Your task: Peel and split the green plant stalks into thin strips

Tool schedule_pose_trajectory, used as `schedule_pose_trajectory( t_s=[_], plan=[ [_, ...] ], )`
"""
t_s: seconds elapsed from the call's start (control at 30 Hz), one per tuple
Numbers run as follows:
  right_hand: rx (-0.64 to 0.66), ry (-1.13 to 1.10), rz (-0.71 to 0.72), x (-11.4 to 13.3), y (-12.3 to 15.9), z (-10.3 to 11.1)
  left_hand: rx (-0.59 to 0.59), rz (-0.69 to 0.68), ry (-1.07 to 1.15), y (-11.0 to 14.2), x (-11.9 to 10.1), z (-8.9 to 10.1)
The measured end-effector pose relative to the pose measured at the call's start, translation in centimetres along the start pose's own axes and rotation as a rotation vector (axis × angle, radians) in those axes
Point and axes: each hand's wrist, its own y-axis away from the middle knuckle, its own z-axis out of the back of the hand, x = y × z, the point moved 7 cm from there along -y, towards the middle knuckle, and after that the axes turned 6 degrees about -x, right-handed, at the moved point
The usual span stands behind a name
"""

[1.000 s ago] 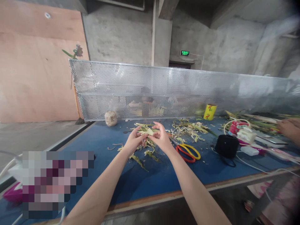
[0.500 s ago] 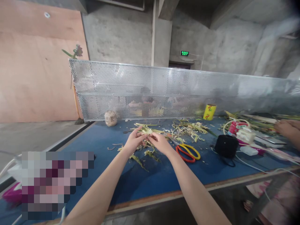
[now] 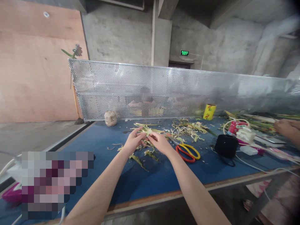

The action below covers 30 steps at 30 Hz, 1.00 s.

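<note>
Over the middle of the blue table, my left hand (image 3: 133,140) and my right hand (image 3: 160,142) meet at the fingertips. Both are closed on a pale green plant piece (image 3: 148,130), the thumbs and fingers pinching it from either side. Its lower part is hidden by my fingers. Dark green plant tips (image 3: 137,161) and pale peelings lie under and around my hands. Right of my right hand rest scissors (image 3: 188,153) with one red and one yellow handle, their blades pointing toward the peelings.
A heap of plant scraps (image 3: 191,128) lies behind the scissors. A yellow roll (image 3: 209,112) and a whitish lump (image 3: 110,118) stand near the perforated metal screen (image 3: 131,78). On the right are a black pouch (image 3: 226,146), cables, tissues and another person's hand (image 3: 287,128). A pixelated patch covers the lower left.
My hands stay at almost the same spot, with slight finger movement around the plant piece. The things on the table have not visibly moved.
</note>
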Motion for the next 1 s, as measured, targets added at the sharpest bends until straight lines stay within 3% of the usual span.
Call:
schedule_pose_trajectory(
  t_s=[0.27, 0.57, 1.0],
  plan=[
    [0.008, -0.053, -0.006, 0.0, -0.1, -0.1, 0.057, -0.015, -0.019, 0.3, -0.1, -0.4],
    [0.109, -0.170, -0.054, -0.6, -0.2, -0.5, 0.095, -0.018, -0.029, 0.5, -0.4, -0.6],
    [0.031, -0.180, -0.068, -0.8, -0.4, 0.6, 0.090, 0.021, -0.048, 0.9, -0.4, -0.9]
  ],
)
